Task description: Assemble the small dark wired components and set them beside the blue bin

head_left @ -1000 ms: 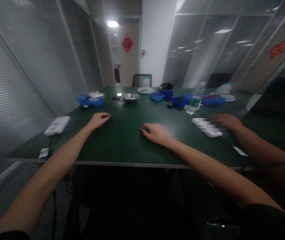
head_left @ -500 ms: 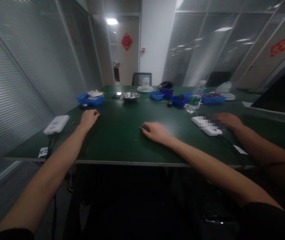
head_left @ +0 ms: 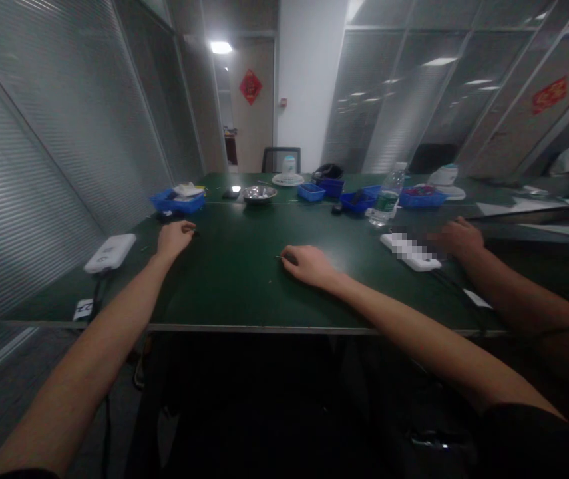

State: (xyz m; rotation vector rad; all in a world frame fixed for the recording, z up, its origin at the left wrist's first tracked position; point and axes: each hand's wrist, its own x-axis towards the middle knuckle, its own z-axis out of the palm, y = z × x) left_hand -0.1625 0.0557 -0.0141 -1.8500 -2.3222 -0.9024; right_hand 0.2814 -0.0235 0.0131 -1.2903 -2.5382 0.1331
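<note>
My right hand (head_left: 309, 264) rests on the green table (head_left: 234, 293) near its middle. Its fingers are closed round a thin metal-tipped tool with a dark handle (head_left: 291, 259), perhaps a small screwdriver, whose tip points left. To the left, my left hand (head_left: 174, 238) lies on the table with its fingers curled in a pinch. Something small and dark shows at its fingertips, too small to name. The blue tray (head_left: 177, 201) with papers and small items is just beyond that hand.
White power strips stand left (head_left: 110, 253) and right (head_left: 388, 243). Farther back are a metal bowl (head_left: 259, 195), a phone (head_left: 231, 193), blue trays (head_left: 311, 193) and a water bottle (head_left: 388, 199). At right, another person's hand (head_left: 464, 236) is beside a dark panel (head_left: 538, 216).
The dark panel at right has tilted down, showing papers behind it. The other person's hand has shifted slightly. A small dark thing now shows at my left fingertips; my right hand has barely moved.
</note>
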